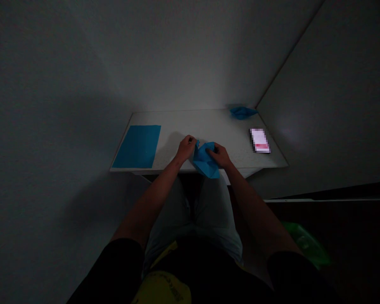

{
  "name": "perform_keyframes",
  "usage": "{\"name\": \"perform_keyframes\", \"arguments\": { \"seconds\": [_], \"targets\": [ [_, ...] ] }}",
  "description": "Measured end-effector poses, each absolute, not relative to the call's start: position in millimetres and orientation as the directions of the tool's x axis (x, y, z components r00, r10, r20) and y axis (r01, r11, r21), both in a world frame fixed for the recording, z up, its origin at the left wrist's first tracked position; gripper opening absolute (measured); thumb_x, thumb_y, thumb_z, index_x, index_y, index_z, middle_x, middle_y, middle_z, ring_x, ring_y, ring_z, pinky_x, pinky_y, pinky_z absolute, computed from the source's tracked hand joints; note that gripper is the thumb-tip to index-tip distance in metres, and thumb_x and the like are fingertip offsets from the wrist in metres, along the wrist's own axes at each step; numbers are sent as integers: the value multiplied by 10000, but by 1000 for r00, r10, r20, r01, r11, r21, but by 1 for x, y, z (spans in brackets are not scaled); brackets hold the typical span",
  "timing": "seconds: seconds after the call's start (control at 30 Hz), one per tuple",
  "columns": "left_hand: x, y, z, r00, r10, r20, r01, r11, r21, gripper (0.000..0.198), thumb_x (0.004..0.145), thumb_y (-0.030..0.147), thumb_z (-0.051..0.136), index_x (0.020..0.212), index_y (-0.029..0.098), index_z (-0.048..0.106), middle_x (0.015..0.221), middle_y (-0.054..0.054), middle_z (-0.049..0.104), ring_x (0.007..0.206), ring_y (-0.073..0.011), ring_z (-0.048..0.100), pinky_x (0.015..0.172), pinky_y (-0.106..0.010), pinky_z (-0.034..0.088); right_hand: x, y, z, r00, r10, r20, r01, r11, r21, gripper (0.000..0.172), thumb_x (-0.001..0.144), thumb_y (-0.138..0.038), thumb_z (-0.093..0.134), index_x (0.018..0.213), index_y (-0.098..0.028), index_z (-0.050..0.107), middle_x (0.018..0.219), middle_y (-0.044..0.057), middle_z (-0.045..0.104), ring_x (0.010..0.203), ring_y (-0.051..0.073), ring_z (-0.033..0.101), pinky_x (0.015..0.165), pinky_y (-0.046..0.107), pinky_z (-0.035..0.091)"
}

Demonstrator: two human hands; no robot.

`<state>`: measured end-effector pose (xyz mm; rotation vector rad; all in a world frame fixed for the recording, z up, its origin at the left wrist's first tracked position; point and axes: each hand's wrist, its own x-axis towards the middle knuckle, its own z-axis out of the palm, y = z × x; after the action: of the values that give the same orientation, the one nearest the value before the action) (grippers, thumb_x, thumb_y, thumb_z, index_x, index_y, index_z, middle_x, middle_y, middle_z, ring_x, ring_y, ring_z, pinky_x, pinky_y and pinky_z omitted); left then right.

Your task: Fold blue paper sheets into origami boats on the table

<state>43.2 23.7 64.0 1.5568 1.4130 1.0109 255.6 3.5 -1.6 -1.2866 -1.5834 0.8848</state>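
Note:
A partly folded blue paper (205,161) is held over the front edge of a small white table (209,126). My left hand (186,148) pinches its upper left corner with the fingers closed. My right hand (219,154) grips the paper's right side, fingers curled on it. A flat sheet of blue paper (137,146) lies at the table's left end. A finished blue folded paper shape (242,112) sits at the far right corner.
A phone (259,140) with a lit screen lies on the right part of the table. Grey walls close in on the left, back and right. Something green (304,242) lies on the dark floor at my right. My knees are under the table edge.

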Motion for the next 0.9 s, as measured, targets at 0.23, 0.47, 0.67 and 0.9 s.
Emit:
{"name": "perform_keyframes", "arguments": {
  "seconds": [0.23, 0.47, 0.67, 0.9],
  "targets": [
    [27, 34, 63, -104, 991, -80, 279, 106, 954, 107, 1017, 290, 519, 985, 217, 590, 933, -28, 722, 862, -179, 701, 773, -286, 566, 254, 3, 0, 51, 976, 212, 258, 193, -947, 469, 874, -656, 681, 1061, -227, 717, 997, 63, 780, 919, 249, 694, 915, 418, 596],
    [20, 15, 56, -144, 979, -147, 323, 187, 928, 529, 1009, 648, 602, 1265, 187, 552, 1227, -148, 763, 1143, -256, 736, 967, -346, 546, 256, 5, 0, 159, 957, 244, 224, 205, -953, 591, 861, -750, 678, 1128, -224, 702, 1133, 95, 779, 1063, 274, 702, 1035, 450, 560],
    [23, 0, 46, -74, 983, -168, 353, 184, 918, 409, 1000, 533, 661, 1210, 185, 615, 1230, -151, 767, 1114, -260, 743, 946, -343, 549, 260, 5, 3, 221, 950, 220, 166, 186, -968, 608, 836, -765, 702, 1094, -214, 695, 1049, 89, 790, 1031, 290, 707, 985, 451, 582],
    [15, 0, 43, -48, 997, -59, 441, 74, 894, 196, 1001, 342, 567, 858, 214, 603, 855, -21, 691, 861, -196, 656, 838, -314, 529, 269, 5, 0, 232, 957, 177, 91, 160, -983, 738, 835, -827, 661, 1239, -210, 666, 1137, 127, 803, 1039, 312, 747, 888, 451, 625]
  ]
}}
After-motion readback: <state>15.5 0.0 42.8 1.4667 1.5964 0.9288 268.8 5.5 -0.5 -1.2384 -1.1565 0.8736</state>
